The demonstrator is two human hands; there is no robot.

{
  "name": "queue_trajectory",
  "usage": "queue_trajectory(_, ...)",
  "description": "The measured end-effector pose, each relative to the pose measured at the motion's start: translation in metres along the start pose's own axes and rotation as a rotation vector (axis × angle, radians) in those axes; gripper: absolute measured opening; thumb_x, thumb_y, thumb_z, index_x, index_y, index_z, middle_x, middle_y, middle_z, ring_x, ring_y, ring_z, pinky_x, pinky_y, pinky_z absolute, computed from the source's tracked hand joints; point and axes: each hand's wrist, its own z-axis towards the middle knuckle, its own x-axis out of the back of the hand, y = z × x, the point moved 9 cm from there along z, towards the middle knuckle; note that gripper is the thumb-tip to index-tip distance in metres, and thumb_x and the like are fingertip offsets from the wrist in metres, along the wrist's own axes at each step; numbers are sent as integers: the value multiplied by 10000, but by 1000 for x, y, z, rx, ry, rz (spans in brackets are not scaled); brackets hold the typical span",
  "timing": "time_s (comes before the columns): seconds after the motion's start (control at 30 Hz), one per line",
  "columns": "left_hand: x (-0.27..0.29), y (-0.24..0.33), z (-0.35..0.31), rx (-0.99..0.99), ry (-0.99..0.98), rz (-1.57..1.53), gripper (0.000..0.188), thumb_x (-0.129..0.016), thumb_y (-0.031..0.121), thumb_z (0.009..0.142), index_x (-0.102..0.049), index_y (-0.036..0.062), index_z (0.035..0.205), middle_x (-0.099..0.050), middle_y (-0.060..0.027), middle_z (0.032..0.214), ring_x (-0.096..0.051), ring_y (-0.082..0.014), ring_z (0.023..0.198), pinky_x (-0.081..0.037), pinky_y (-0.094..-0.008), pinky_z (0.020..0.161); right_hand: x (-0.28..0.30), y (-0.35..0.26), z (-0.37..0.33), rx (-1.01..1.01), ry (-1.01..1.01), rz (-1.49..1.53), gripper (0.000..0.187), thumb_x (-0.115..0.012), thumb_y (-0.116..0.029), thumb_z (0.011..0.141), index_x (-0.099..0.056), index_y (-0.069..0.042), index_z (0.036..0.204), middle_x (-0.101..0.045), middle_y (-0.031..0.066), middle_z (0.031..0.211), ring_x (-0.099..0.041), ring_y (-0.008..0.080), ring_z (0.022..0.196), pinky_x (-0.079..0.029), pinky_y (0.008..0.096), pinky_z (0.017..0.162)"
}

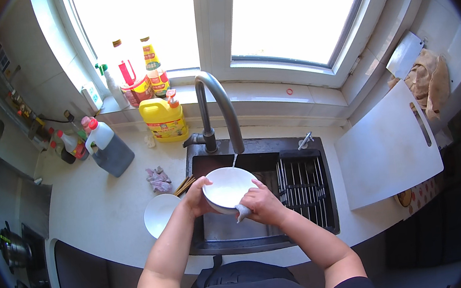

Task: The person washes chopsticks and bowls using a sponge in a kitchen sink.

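A white bowl (228,185) is held over the dark sink (235,231), tilted so that its inside faces up. My left hand (197,198) grips its left rim, thumb on the edge. On the other side, my right hand (263,204) closes on the bowl's rim and a small greyish cloth (243,212) pressed against its outside. A thin stream of water (234,160) runs from the curved grey faucet (219,97) just behind the bowl. To the left of my left hand, a white plate or bowl (161,213) rests on the counter beside several wooden chopsticks (184,185).
A black drying rack (303,184) spans the sink's right part. A white cutting board (387,146) leans at the right. Behind the left counter stand a yellow pump jug (164,121) and a jug of dark liquid (111,152). A crumpled purplish cloth (159,179) lies near the chopsticks.
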Motion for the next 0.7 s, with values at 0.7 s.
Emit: queue_trajectory(0.7, 1, -19, -75, -388, 78, -222, 468, -596, 161, 867, -383, 113, 1280, -504, -95, 1239, -492, -291, 1148, -386, -548, 934, -80, 63, -31, -939, 691, 1247, 388, -560, -304, 906, -538, -13, 1161, -587, 66, 1096, -553, 151, 957, -410, 287, 881)
